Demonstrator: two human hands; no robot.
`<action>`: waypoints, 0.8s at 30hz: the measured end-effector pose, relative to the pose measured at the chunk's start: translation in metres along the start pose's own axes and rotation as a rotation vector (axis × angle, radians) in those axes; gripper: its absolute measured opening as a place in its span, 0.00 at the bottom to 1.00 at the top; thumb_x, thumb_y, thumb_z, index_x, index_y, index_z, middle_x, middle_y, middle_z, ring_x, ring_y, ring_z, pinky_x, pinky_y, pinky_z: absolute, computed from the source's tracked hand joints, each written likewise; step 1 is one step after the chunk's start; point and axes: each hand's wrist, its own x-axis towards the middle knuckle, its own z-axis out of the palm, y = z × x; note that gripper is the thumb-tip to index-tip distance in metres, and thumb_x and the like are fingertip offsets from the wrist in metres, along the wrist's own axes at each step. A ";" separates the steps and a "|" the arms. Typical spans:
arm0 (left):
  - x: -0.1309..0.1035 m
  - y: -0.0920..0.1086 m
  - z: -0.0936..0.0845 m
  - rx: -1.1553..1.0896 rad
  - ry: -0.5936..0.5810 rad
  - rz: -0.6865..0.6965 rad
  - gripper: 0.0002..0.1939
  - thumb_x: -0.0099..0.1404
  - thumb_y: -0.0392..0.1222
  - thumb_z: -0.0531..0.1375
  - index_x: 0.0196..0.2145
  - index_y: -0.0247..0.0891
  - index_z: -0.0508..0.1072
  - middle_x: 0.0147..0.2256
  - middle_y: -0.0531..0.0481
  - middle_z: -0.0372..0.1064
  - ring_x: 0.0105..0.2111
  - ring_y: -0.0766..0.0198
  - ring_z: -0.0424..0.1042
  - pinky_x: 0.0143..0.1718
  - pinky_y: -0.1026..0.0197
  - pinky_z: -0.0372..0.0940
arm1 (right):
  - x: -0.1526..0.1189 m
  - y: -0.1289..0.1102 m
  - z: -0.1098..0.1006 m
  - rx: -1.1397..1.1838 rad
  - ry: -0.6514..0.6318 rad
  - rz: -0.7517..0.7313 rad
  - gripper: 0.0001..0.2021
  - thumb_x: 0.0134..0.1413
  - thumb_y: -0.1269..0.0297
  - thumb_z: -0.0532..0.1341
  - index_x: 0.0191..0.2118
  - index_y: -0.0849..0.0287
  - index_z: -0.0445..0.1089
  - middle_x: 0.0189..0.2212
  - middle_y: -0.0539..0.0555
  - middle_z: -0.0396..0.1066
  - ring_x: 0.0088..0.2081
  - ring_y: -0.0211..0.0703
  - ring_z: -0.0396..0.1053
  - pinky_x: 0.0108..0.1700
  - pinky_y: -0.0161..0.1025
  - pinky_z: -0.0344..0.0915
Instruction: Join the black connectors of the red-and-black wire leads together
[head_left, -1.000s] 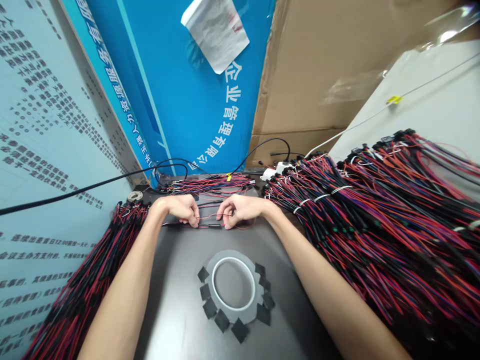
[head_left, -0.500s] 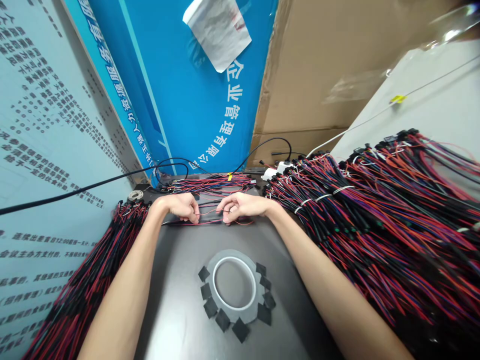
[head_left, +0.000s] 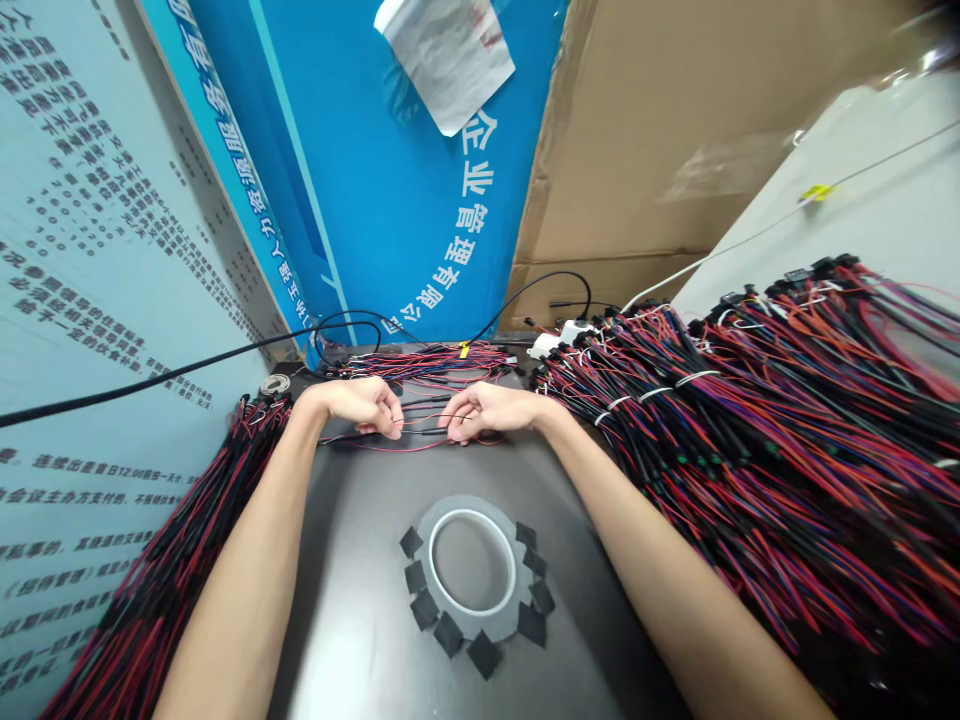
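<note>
Thin red and black wires (head_left: pixel 424 432) stretch between my two hands above the far part of the dark table. My left hand (head_left: pixel 375 408) pinches them at one side, fingertips pressed together. On the other side my right hand (head_left: pixel 476 412) is closed on the wires too, its fingers curled. Some loose wire ends show past each hand. Nearer to me a grey tape ring (head_left: pixel 483 623) lies flat on the table, with several black square pieces (head_left: pixel 448 634) stuck around its edge.
Wire bundles (head_left: pixel 660 400) are heaped at the right, and more bundles (head_left: pixel 202 500) lie at the left. Behind my hands lies a row of wires (head_left: pixel 435 362). A black cable (head_left: pixel 172 372) crosses the left side, and a blue panel (head_left: pixel 337 150) stands behind.
The camera view has shifted slightly. A dark, thicker stretch of wire now shows between my hands beside the right fingertips. Both hands keep their pinch.
</note>
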 end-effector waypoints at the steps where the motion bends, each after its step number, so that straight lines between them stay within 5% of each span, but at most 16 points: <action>1: 0.000 0.000 0.000 -0.006 -0.004 0.007 0.13 0.46 0.44 0.67 0.28 0.33 0.73 0.19 0.53 0.67 0.18 0.70 0.57 0.20 0.65 0.51 | 0.000 0.000 0.000 0.001 0.003 -0.003 0.26 0.37 0.59 0.73 0.44 0.67 0.73 0.38 0.60 0.77 0.33 0.37 0.73 0.36 0.33 0.67; 13: 0.003 -0.003 0.000 -0.078 -0.059 0.025 0.14 0.47 0.43 0.68 0.29 0.33 0.72 0.18 0.55 0.66 0.18 0.70 0.60 0.21 0.65 0.54 | 0.001 -0.001 0.001 -0.109 0.025 -0.056 0.28 0.41 0.56 0.72 0.49 0.65 0.73 0.42 0.60 0.77 0.38 0.39 0.73 0.40 0.33 0.66; 24: 0.008 -0.001 0.004 -0.036 -0.046 0.007 0.14 0.48 0.44 0.68 0.30 0.33 0.73 0.19 0.54 0.68 0.18 0.70 0.61 0.22 0.65 0.55 | 0.001 -0.005 0.006 -0.049 0.034 -0.061 0.29 0.37 0.56 0.73 0.47 0.65 0.73 0.40 0.57 0.75 0.33 0.34 0.69 0.35 0.32 0.64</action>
